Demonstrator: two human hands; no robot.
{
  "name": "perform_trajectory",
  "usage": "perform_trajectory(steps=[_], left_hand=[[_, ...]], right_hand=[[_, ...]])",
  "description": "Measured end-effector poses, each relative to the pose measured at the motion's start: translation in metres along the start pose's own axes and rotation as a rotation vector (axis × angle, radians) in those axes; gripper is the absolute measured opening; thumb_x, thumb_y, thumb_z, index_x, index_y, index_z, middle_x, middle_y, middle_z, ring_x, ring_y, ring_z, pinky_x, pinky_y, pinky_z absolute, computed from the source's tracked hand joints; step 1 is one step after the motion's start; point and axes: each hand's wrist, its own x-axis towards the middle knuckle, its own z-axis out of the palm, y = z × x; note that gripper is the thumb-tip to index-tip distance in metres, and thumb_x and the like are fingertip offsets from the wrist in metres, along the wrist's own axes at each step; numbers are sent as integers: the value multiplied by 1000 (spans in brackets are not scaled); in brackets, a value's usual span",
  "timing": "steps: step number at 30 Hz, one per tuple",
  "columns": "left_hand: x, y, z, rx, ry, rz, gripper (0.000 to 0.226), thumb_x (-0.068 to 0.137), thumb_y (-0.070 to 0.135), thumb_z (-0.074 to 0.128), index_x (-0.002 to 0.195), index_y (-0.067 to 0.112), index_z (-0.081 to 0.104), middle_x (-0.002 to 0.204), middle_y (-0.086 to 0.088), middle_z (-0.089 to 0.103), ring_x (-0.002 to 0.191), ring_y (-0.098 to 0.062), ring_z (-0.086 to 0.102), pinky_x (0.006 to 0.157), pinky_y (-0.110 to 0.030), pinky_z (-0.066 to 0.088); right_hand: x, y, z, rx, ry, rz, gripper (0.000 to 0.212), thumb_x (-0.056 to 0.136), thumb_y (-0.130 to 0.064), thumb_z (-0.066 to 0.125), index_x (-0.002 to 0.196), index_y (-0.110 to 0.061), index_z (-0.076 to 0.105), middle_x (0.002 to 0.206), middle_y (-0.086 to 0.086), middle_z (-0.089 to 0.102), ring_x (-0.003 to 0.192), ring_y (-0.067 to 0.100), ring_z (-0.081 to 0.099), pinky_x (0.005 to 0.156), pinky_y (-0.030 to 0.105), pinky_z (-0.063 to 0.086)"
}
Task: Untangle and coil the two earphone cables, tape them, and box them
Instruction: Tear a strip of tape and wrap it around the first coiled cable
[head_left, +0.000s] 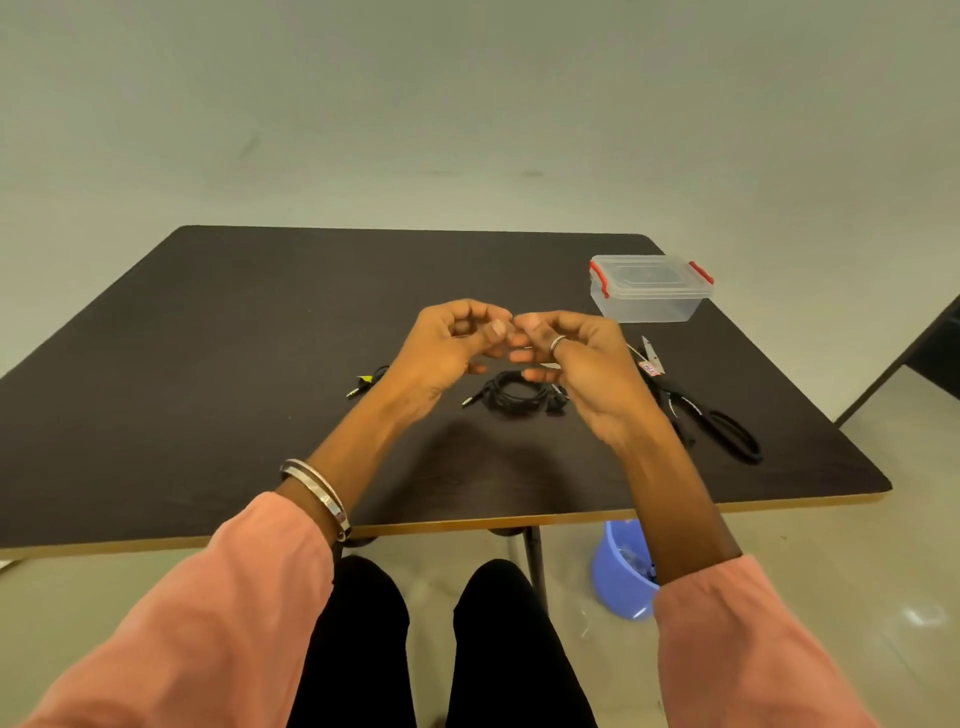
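Observation:
My left hand (457, 345) and my right hand (576, 364) are raised above the dark table (234, 364), with their curled fingertips meeting. Together they pinch something very small, seemingly a bit of clear tape, too thin to see well. Below them a coiled black earphone cable (514, 392) lies on the table, its jack pointing left. A second black cable (363, 382) shows only its jack and a yellow wrap; my left hand hides the remainder. The clear box (649, 291) with red clips stands shut at the far right.
Black-handled scissors (722, 423) lie to the right of my right hand. A small item with a red label (650, 361) sits near the box. A blue bucket (623, 571) stands on the floor under the table's near edge.

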Motion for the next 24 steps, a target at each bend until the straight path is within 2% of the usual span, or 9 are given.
perform_trajectory(steps=[5, 8, 13, 16, 20, 24], left_hand=[[-14, -2, -16, 13, 63, 26, 28, 84, 11, 71, 110, 18, 66, 98, -5, 71, 84, -19, 65, 66, -32, 52], [-20, -4, -21, 10, 133, 29, 32, 80, 11, 75, 110, 16, 64, 98, -7, 71, 78, -21, 63, 61, -30, 52], [-30, -8, -30, 46, 200, 36, 12, 82, 10, 73, 91, 18, 71, 87, -3, 71, 76, -17, 64, 61, -25, 52], [-34, -10, -34, 62, 211, 21, 6, 84, 11, 72, 89, 12, 74, 83, -4, 71, 76, -15, 64, 62, -25, 52], [-38, -11, -41, 38, 177, -48, 6, 84, 9, 71, 89, 9, 74, 79, -9, 70, 68, -12, 63, 61, -23, 52], [-38, -9, -58, 77, 147, -49, 9, 80, 10, 74, 88, 7, 74, 75, -7, 71, 63, -9, 63, 59, -21, 53]], right_hand=[[2, 4, 23, 118, -62, 78, 19, 91, -18, 63, 104, -5, 69, 88, 7, 74, 83, 18, 70, 69, 27, 55], [0, 6, 33, 120, -23, 63, 18, 85, -10, 69, 102, -6, 69, 89, 9, 74, 83, 20, 70, 66, 27, 54], [-1, 9, 41, 125, 42, 44, 17, 81, -3, 71, 98, -6, 70, 90, 14, 73, 80, 19, 69, 67, 29, 55], [-2, 11, 45, 150, 30, 50, 18, 80, -2, 71, 97, -9, 70, 87, 11, 72, 79, 17, 68, 69, 31, 56], [-1, 12, 48, 210, -38, 100, 21, 79, 1, 71, 97, -10, 69, 82, 5, 70, 75, 13, 68, 73, 34, 57], [2, 9, 50, 123, -193, 120, 21, 81, 2, 68, 101, -4, 69, 86, 9, 68, 80, 17, 67, 75, 36, 58]])
